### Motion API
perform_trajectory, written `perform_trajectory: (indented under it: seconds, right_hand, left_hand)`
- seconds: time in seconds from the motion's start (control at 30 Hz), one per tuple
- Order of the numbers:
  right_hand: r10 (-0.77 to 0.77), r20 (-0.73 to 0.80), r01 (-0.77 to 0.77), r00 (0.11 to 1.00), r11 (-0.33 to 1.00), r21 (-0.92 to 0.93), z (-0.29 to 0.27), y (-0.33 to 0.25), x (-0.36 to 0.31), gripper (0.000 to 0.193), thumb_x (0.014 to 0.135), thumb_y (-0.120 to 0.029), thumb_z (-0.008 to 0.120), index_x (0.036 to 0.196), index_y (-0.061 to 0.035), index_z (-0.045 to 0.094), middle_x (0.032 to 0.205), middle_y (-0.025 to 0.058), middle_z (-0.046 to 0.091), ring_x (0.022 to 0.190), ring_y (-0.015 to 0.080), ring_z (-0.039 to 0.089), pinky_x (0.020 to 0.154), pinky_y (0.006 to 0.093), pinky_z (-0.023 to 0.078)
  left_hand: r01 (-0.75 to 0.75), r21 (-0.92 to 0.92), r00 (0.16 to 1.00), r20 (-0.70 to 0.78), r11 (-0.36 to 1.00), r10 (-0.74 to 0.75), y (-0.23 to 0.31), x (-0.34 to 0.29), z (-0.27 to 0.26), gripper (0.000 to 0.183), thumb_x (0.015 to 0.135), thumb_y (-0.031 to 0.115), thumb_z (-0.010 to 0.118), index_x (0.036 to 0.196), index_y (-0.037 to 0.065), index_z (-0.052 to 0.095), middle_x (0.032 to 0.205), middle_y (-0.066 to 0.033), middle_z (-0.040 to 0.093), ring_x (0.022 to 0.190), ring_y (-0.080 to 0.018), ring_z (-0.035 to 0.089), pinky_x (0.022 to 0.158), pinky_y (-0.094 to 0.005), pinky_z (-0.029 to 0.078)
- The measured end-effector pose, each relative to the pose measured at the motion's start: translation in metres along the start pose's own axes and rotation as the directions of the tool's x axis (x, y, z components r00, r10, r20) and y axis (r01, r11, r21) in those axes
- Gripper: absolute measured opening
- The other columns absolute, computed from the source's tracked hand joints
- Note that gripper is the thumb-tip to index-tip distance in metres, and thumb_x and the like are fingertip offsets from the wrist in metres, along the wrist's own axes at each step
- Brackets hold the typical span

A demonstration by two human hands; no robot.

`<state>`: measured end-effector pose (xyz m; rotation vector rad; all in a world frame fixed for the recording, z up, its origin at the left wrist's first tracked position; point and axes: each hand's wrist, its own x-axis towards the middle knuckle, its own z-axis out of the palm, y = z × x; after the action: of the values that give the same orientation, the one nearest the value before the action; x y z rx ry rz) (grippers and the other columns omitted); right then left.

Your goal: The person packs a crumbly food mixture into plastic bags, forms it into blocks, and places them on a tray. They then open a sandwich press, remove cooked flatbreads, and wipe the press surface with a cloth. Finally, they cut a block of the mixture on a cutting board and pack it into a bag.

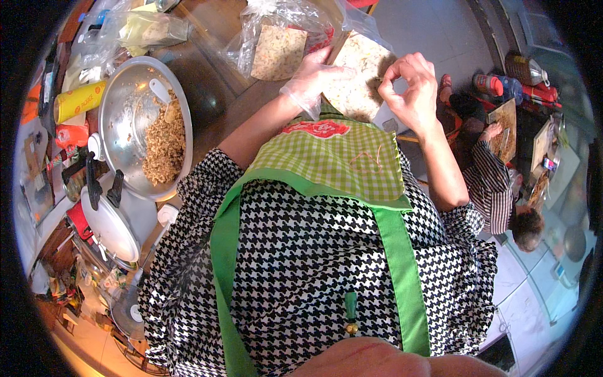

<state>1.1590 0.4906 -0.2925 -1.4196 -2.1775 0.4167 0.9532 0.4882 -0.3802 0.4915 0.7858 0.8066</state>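
A flat, square, beige slab with darker flecks (358, 76) is in front of my chest. My left hand (318, 76) grips its left side, the thumb lying across the face; a clear plastic glove is bunched around this hand and wrist. My right hand (411, 88) is beside the slab's right edge, thumb and forefinger pinched into a ring. Whatever sits between those fingertips, if anything, is too small to make out. A similar flecked slab (278, 53) lies just beyond my left hand, by a crumpled clear plastic bag (248, 47).
At left, a large metal bowl (107, 144) holds brown crumbly filling (164, 147) and a white spoon (161, 92). A yellow roll (80, 101) and a white lid (108, 229) are beside it. At right, a person in a striped top (492, 182) reaches over a board (502, 119).
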Motion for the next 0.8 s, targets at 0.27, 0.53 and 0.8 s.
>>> perform_trajectory:
  seconds: [0.27, 0.53, 0.8]
  right_hand:
    - [-0.167, 0.122, 0.189, 0.978, 0.961, -0.200, -0.003, -0.007, -0.003, 0.012, 0.060, -0.015, 0.071, 0.064, -0.0095, 0.061, 0.074, 0.0028, 0.057, 0.081, 0.0209, 0.056, 0.079, 0.0392, 0.041]
    - [-0.144, 0.184, 0.179, 0.972, 0.965, -0.191, 0.007, 0.003, -0.006, 0.012, 0.059, -0.015, 0.068, 0.061, -0.0093, 0.058, 0.071, 0.0029, 0.056, 0.079, 0.0217, 0.056, 0.078, 0.0383, 0.041]
    - [-0.061, 0.106, 0.061, 0.993, 0.998, 0.007, 0.008, 0.015, -0.014, 0.010, 0.060, -0.011, 0.066, 0.062, -0.0101, 0.056, 0.069, 0.0022, 0.056, 0.075, 0.0222, 0.057, 0.076, 0.0359, 0.041]
  left_hand:
    - [0.019, 0.059, 1.000, 0.023, 0.998, -0.021, -0.010, -0.002, 0.000, 0.048, 0.084, 0.001, 0.067, 0.130, -0.003, 0.052, 0.114, -0.0095, 0.066, 0.100, -0.0171, 0.066, 0.087, -0.0312, 0.054]
    - [0.013, 0.083, 0.999, 0.030, 0.996, -0.016, -0.022, 0.007, -0.003, 0.046, 0.084, 0.000, 0.066, 0.128, -0.003, 0.054, 0.114, -0.0097, 0.066, 0.101, -0.0176, 0.066, 0.088, -0.0313, 0.053]
    - [0.040, -0.013, 0.999, -0.001, 0.999, -0.040, -0.018, 0.004, -0.003, 0.046, 0.084, 0.001, 0.066, 0.129, -0.002, 0.054, 0.114, -0.0101, 0.066, 0.101, -0.0183, 0.066, 0.088, -0.0315, 0.054]
